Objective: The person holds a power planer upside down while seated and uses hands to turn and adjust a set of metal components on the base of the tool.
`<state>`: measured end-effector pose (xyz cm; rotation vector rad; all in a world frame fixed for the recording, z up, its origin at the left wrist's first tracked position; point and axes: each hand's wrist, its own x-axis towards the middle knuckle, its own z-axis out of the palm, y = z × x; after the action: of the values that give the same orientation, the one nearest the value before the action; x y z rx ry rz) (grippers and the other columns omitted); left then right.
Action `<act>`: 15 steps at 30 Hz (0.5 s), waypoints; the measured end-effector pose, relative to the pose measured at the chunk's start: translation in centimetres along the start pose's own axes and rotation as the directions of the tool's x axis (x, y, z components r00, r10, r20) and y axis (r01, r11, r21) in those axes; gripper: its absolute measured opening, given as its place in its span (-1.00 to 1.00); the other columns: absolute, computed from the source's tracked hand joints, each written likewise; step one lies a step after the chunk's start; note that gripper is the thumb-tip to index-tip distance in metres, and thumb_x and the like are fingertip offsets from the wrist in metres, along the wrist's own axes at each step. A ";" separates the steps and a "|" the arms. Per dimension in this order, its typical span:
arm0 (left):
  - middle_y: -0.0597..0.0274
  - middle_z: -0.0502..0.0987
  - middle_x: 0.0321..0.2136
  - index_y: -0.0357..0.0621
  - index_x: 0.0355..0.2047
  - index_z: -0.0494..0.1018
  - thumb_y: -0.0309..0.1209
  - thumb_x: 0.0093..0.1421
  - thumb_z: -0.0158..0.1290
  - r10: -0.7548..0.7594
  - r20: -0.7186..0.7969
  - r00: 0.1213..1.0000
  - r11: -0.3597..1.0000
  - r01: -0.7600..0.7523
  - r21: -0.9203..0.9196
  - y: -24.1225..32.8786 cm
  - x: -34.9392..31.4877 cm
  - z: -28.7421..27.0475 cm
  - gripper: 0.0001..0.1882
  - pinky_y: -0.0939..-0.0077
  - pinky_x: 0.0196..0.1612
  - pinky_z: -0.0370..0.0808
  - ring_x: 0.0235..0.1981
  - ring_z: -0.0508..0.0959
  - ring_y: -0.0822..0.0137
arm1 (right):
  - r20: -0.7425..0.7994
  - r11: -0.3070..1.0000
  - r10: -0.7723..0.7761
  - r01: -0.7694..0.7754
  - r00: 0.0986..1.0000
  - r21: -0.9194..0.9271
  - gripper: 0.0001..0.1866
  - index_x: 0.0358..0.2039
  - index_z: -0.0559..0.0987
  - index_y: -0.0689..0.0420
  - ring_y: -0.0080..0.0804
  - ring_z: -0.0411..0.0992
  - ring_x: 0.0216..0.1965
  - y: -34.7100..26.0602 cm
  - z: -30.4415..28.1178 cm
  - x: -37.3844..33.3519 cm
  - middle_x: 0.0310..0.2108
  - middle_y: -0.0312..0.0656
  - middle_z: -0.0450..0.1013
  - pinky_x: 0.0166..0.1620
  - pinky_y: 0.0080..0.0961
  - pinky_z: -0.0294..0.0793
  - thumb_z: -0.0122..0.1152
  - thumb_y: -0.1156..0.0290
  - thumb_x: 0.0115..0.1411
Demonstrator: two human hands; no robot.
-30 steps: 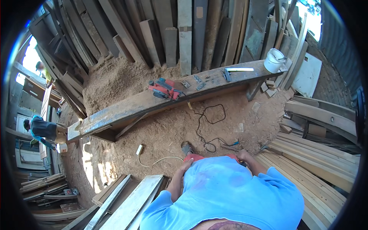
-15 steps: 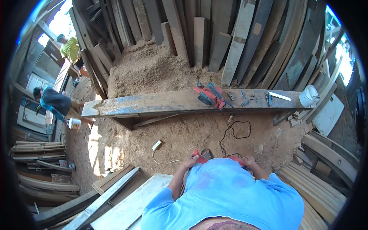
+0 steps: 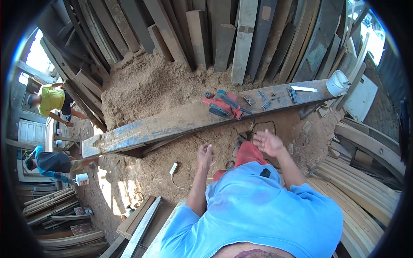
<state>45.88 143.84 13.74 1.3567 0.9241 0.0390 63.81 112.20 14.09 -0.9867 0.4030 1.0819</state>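
My left hand [image 3: 205, 155] is raised in front of my body with its fingers curled closed, and nothing shows in it. My right hand [image 3: 267, 142] is held up with its fingers apart, holding nothing. Beyond both hands, a red electric hand planer [image 3: 223, 104] lies on a long wooden bench [image 3: 163, 122]. Small dark metal parts [image 3: 262, 95] lie to the right of the planer, followed by a try square [image 3: 303, 89] with a pale blade. Neither hand touches the bench or anything on it.
A white bucket [image 3: 338, 83] stands at the bench's right end. Sawdust [image 3: 142, 86] is heaped behind, below leaning boards [image 3: 215, 34]. A power strip [image 3: 174, 168] with a cord lies on the ground. Two people [image 3: 51, 165] are at left, one with a white bucket [image 3: 81, 179].
Both hands have left my hips and risen forward; the right has opened. My view has turned, tilting the bench. One foot has stepped forward. The two people at left have shifted posture.
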 end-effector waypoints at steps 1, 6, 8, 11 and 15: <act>0.21 0.59 -0.35 -0.28 0.10 0.41 -0.26 0.38 0.15 0.013 0.049 0.999 0.998 -0.010 -0.068 0.7 1.7 1.4 -0.59 0.55 -0.45 0.50 -0.49 0.53 0.47 | 0.185 0.990 -0.103 0.083 0.977 0.117 -0.42 0.21 0.51 0.07 -0.15 0.58 -0.02 -2.2 -0.3 1.1 0.05 -0.21 0.61 0.04 -0.21 0.54 0.04 -0.12 0.44; 0.24 0.54 -0.25 -0.20 0.20 0.23 -0.21 0.37 0.20 0.012 0.118 0.993 0.936 0.030 -0.351 5.0 10.8 9.4 -0.44 0.53 -0.30 0.49 -0.34 0.52 0.46 | -0.159 0.636 -0.379 0.132 0.912 -0.760 -0.61 -0.02 0.62 0.13 -0.15 0.62 -0.10 -8.6 2.1 7.9 -0.14 -0.08 0.65 -0.04 -0.25 0.53 0.08 0.09 0.41; 0.27 0.53 -0.21 -0.15 0.15 0.28 -0.16 0.37 0.19 0.008 0.149 0.989 0.906 0.056 -0.420 4.8 14.9 11.1 -0.49 0.48 -0.22 0.52 -0.28 0.53 0.45 | -0.093 0.365 -0.454 0.089 0.886 -0.927 -0.64 -0.08 0.64 0.18 -0.11 0.61 -0.09 -9.3 3.0 10.1 -0.17 0.02 0.63 -0.03 -0.25 0.52 0.10 0.14 0.39; 0.32 0.53 -0.18 -0.03 -0.02 0.42 -0.08 0.39 0.15 0.027 0.217 0.976 0.859 0.088 -0.505 5.1 18.8 13.2 -0.65 0.41 -0.15 0.53 -0.24 0.54 0.45 | 0.029 0.215 -0.502 0.157 0.864 -0.964 -0.65 -0.09 0.64 0.24 0.01 0.60 -0.07 -10.2 4.7 11.2 -0.20 0.11 0.61 0.04 -0.17 0.51 0.16 0.19 0.36; 0.33 0.52 -0.13 0.09 -0.09 0.44 0.00 0.41 0.09 -0.061 0.220 0.974 0.750 0.190 -0.634 5.3 20.5 16.2 -0.69 0.29 0.00 0.51 -0.11 0.54 0.35 | 0.061 0.124 -0.582 0.163 0.811 -0.979 -0.57 0.10 0.55 0.21 0.11 0.50 0.08 -10.8 4.4 14.0 0.00 0.16 0.54 0.17 -0.09 0.45 0.20 0.20 0.35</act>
<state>71.38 142.83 5.98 0.6246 0.7384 0.1190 78.80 122.20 11.64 -2.3317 -0.4039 0.5381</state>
